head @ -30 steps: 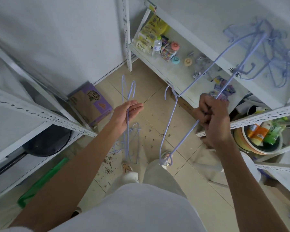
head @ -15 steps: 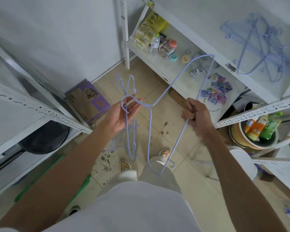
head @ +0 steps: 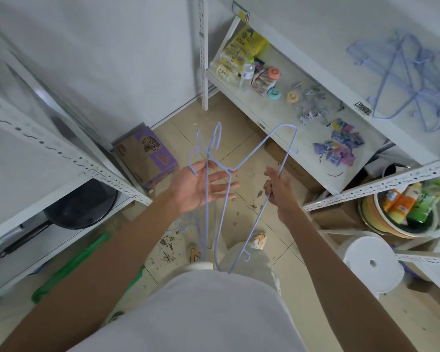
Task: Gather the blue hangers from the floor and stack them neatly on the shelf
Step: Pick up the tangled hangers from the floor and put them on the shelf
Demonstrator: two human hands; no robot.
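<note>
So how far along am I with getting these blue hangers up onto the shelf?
Partly done. A loose pile of blue hangers already lies on the upper shelf, though it looks tangled, not neat. In hand: your right hand grips one hanger, and your open left hand has a few more hanging from it. Left: at least one hanger on the floor, then tidying the stack.

A tiled floor (head: 241,138) strewn with dark debris (head: 168,247) carries a purple cardboard box (head: 148,158) left of it and a white stool (head: 372,262) to its right. Above the stool, the white shelf (head: 315,54) bears a pile of blue hangers (head: 412,80).
</note>
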